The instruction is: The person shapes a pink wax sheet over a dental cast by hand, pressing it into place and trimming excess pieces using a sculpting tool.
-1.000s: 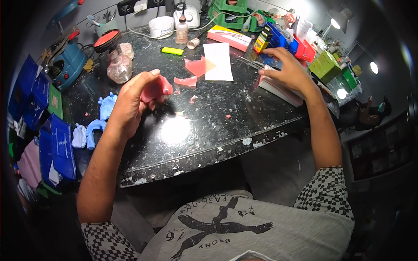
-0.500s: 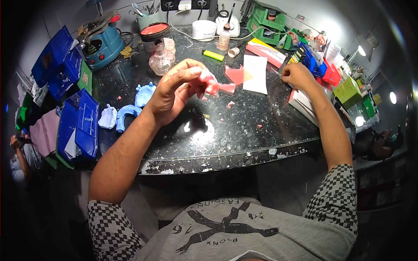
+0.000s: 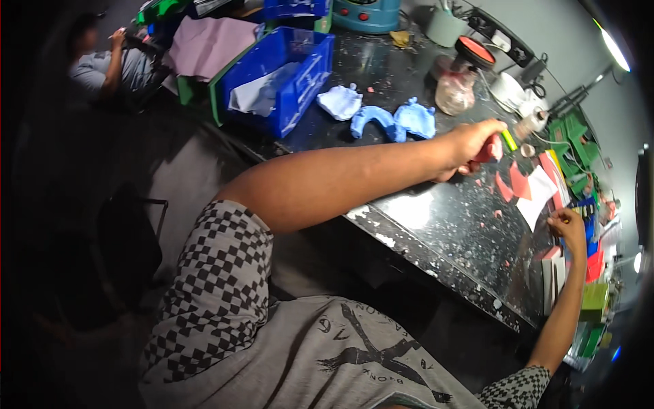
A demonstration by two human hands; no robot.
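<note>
Head view shows the pink piece over the black worktop, gripped in the curled fingers of your left hand, which partly hide it. Near it lie a lime-green lighter and pink sheet scraps, one touching the white paper. Your right hand is just beside that paper, its fingers bent close together; you cannot tell whether they hold anything. Farther left sit blue moulds and a blue bin.
</note>
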